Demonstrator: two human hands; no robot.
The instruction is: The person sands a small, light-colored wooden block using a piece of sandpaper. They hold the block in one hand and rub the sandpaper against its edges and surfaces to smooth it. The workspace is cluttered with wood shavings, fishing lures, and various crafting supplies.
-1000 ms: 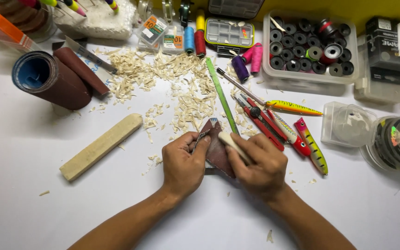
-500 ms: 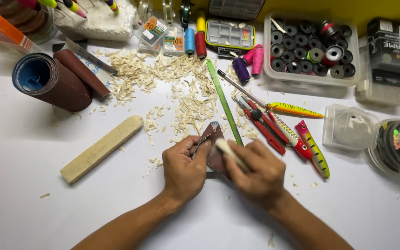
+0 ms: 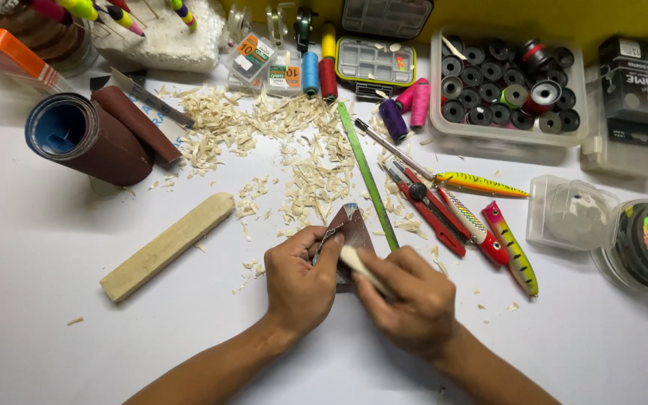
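Observation:
My left hand (image 3: 303,283) pinches a dark brown piece of sandpaper (image 3: 352,229) against the white table (image 3: 54,352). My right hand (image 3: 408,300) grips a small pale carved wooden piece (image 3: 355,263) and presses it on the sandpaper. The two hands touch at the table's near middle. Most of the wooden piece is hidden inside my right fingers.
A pale wood block (image 3: 166,246) lies to the left. Wood shavings (image 3: 294,150) spread behind the hands. A green ruler (image 3: 366,174), red pliers (image 3: 425,204) and painted fishing lures (image 3: 510,247) lie to the right. Sandpaper rolls (image 3: 88,139) stand at back left, a spool tray (image 3: 508,94) at back right.
My right hand has slid the wooden piece slightly down and back along the sandpaper. The left hand stays put on the sheet.

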